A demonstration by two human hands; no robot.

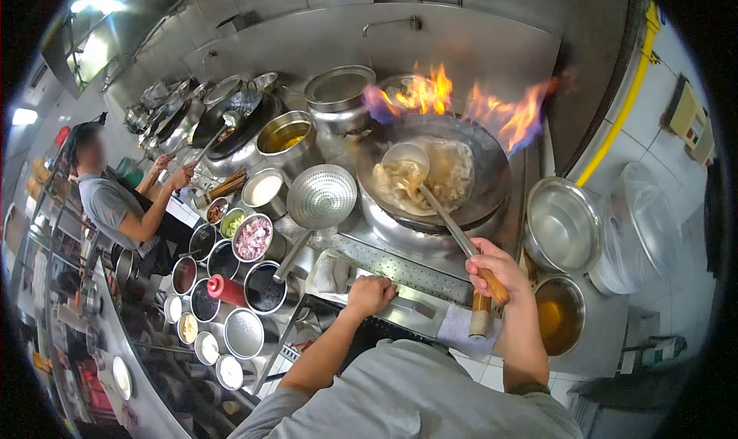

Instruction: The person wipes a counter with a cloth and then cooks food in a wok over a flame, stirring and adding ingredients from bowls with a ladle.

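My right hand is wrapped round the wooden-ended handle of a ladle. The ladle's bowl is in the wok, among pale brown pieces of food in liquid. Flames rise behind the wok's far rim. Under my right hand a second wooden handle points down; what it belongs to is hidden. My left hand rests with curled fingers at the stove's front edge, beside a folded grey cloth. Whether it grips anything is hidden.
A perforated strainer lies left of the wok. Pots and tubs of ingredients, including chopped pink onion, and a red bottle crowd the left. Metal bowls stand at right. A co-worker holds a tool over another wok.
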